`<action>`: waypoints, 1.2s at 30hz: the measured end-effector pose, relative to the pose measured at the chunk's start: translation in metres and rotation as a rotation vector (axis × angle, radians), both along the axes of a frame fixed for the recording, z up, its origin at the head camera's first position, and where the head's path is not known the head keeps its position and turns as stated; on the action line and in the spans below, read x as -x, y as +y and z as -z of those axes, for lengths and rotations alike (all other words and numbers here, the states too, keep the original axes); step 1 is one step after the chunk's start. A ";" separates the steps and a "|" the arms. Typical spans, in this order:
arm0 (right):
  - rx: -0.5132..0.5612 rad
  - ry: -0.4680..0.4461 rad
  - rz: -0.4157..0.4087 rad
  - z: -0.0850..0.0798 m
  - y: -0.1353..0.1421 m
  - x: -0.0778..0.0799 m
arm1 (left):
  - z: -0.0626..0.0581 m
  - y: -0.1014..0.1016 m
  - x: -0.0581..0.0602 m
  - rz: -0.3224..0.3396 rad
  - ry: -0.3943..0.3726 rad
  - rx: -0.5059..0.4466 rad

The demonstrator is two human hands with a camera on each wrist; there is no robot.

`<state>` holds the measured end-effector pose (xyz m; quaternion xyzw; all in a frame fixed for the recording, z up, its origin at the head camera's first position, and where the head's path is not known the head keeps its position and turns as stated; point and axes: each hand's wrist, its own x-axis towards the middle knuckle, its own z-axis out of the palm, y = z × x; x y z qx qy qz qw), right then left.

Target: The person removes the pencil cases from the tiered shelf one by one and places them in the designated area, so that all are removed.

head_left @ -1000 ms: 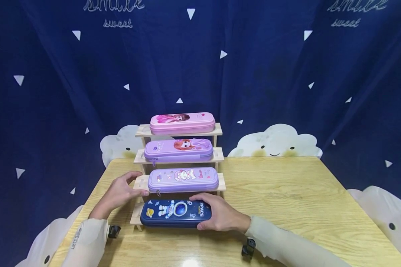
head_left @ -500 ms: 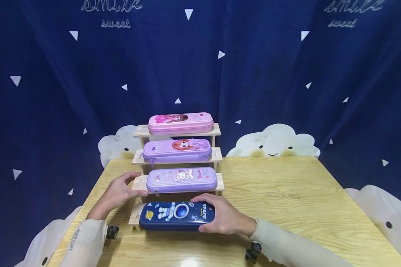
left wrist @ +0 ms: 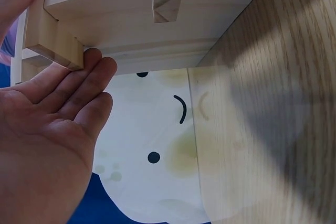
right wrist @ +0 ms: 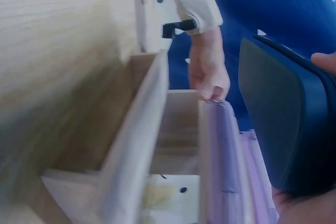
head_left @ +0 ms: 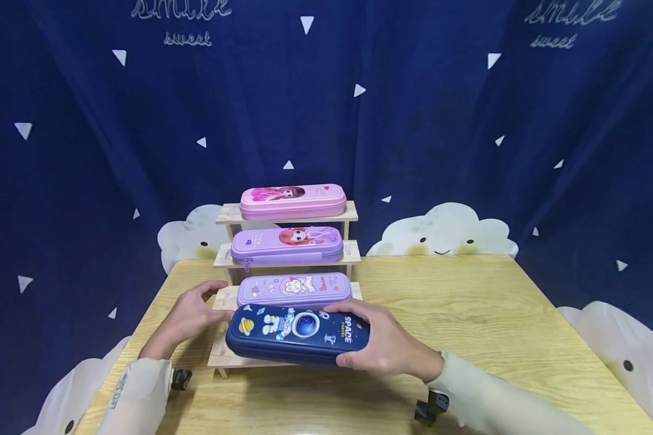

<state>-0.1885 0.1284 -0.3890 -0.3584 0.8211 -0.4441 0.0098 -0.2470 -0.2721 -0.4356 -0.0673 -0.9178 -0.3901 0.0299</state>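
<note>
My right hand (head_left: 386, 341) grips a navy pencil case (head_left: 299, 333) by its right end, thumb on the near side and fingers on the far side. An astronaut and "SPACE" decorate its lid. The case hangs above the bottom step of a wooden tiered rack (head_left: 225, 361); in the right wrist view a gap separates its underside (right wrist: 273, 114) from the bare step. My left hand (head_left: 187, 320) holds the left end of the second step up, fingers (left wrist: 86, 85) under the board and thumb above. A lilac rabbit pencil case (head_left: 294, 289) lies on that step, partly hidden behind the navy case.
On the higher steps lie a purple pencil case (head_left: 288, 244) with a doll picture and a pink one (head_left: 294, 201) at the top. The rack stands on a wooden table (head_left: 446, 302), left of centre. Behind hangs a dark blue curtain (head_left: 441, 121) with white clouds.
My right hand has lifted the navy pencil case off the bottom step, moving it up and slightly right. The left hand has kept its hold on the rack.
</note>
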 end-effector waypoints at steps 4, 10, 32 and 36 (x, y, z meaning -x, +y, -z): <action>0.037 0.010 0.038 -0.012 0.009 0.001 | -0.001 0.000 0.000 -0.001 0.008 -0.002; 0.093 0.032 0.131 -0.027 0.024 0.006 | 0.001 0.000 0.002 -0.006 0.026 -0.004; 0.167 0.062 0.580 -0.058 0.084 0.035 | 0.002 -0.001 -0.001 0.011 0.035 -0.014; 0.179 0.079 0.662 -0.054 0.092 0.045 | 0.002 -0.001 0.001 0.015 0.043 -0.023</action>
